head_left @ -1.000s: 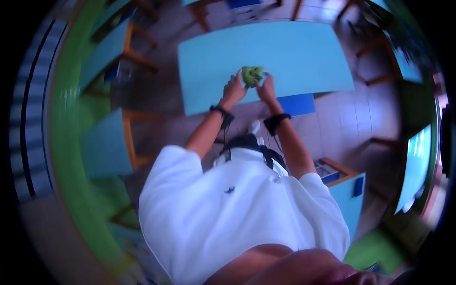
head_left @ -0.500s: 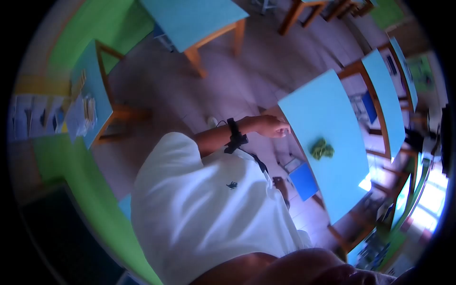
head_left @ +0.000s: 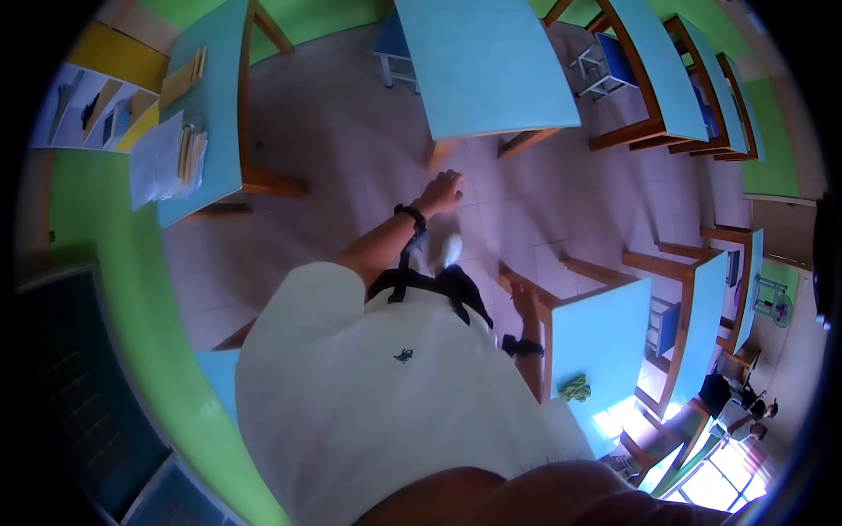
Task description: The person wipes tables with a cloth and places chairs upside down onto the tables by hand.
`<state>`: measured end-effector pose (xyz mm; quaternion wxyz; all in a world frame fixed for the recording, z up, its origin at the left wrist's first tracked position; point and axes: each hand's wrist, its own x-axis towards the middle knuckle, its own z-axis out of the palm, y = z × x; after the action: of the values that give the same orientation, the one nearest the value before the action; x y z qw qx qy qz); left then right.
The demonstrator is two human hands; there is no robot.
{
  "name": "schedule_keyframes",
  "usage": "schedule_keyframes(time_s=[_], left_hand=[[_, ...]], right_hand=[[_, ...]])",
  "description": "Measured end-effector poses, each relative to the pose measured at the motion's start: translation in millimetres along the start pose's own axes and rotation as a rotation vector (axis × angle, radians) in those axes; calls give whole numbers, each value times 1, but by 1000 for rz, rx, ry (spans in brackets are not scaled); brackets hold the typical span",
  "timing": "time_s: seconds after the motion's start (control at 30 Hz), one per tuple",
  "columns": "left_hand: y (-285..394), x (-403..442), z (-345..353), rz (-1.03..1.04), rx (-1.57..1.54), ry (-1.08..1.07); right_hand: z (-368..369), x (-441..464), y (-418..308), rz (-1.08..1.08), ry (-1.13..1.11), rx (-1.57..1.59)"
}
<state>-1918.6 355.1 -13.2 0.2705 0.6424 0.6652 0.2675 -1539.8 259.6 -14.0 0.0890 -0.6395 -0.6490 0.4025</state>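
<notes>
My left hand [head_left: 442, 191] is stretched forward over the tiled floor, its fingers curled in and nothing visible in them. A dark band sits on its wrist. It is nearest to the corner leg of a light-blue table [head_left: 491, 70]. My right hand [head_left: 524, 300] hangs low by the corner of another light-blue table [head_left: 605, 329], with a dark band on that wrist too; its fingers are too dark to make out. On this second table lies a crumpled green bundle [head_left: 574, 387], apart from both hands; whether it is cloth or leaves I cannot tell.
At the left, papers and folders [head_left: 175, 162] lie on a side table [head_left: 215, 114] beside a shelf unit [head_left: 105, 110]. More tables [head_left: 697, 324] stand in rows at the right, with blue-topped stools [head_left: 617, 60]. People [head_left: 745, 416] are near the bright window.
The view has turned, and the tables have shifted across it. My left hand, earlier by the edge of the table with the green bundle, is now over the floor farther from that table.
</notes>
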Motion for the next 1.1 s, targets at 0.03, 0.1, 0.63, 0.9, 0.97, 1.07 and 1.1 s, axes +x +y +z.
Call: schedule_keyframes(time_s=[0.03,0.1,0.63,0.9,0.97,1.07,1.1], left_hand=[[-13,15,-7,-12,63,-62],[-27,32,-21,-57,112,-80],[-133,179,-172,64,367,-217],[-166,237,-112,288,527,-388],[-187,252,-132,414,340,-460],[-230,279,-168,561,132,-564],[-244,299,-178,649,132,-681]], right_hand=[[-9,20,-34,-80,-5,-73],[13,75,-31,-297,-30,-292],[143,360,-362,-242,-234,-262],[200,429,-294,-18,-209,13],[193,419,-310,147,-217,6],[196,411,-360,311,-12,-223],[198,416,-364,421,-16,-208]])
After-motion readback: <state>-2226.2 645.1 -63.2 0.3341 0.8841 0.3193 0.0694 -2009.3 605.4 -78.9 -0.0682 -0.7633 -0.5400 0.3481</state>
